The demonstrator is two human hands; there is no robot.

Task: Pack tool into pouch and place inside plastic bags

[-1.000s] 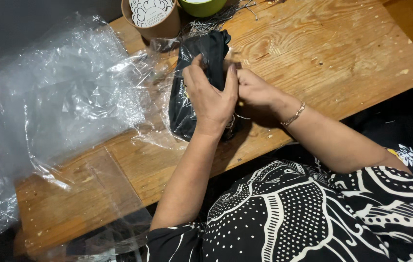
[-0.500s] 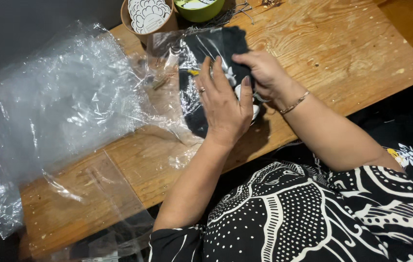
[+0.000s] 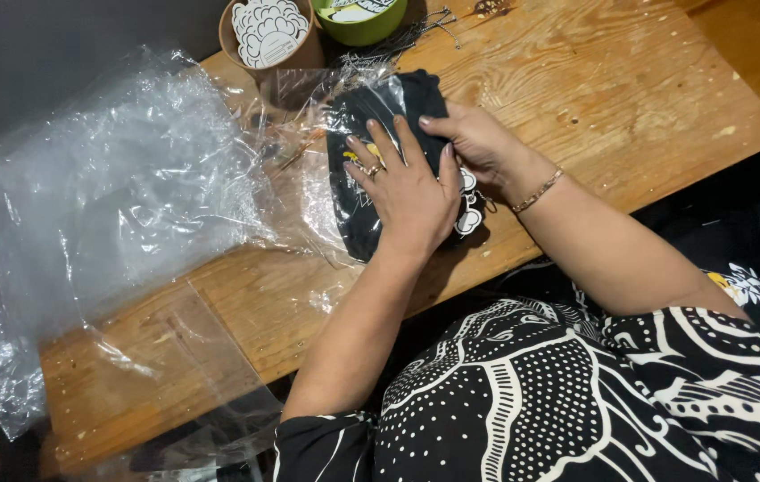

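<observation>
Left hand (image 3: 408, 198) lies flat, fingers spread, on folded black cloth (image 3: 371, 107). Right hand (image 3: 478, 143) curls its fingers over the cloth's edge. Clear plastic bags (image 3: 121, 214) lie beside it on the worktop (image 3: 594, 80).

Two hands, the left hand (image 3: 408, 192) and the right hand (image 3: 478, 143), are seen on one dark folded cloth (image 3: 371, 116). Two cups are counted beyond them, one brown cup (image 3: 268, 36) and one green cup (image 3: 362, 22). One heap of clear plastic bags (image 3: 112, 205) is seen left of the hands.
</observation>
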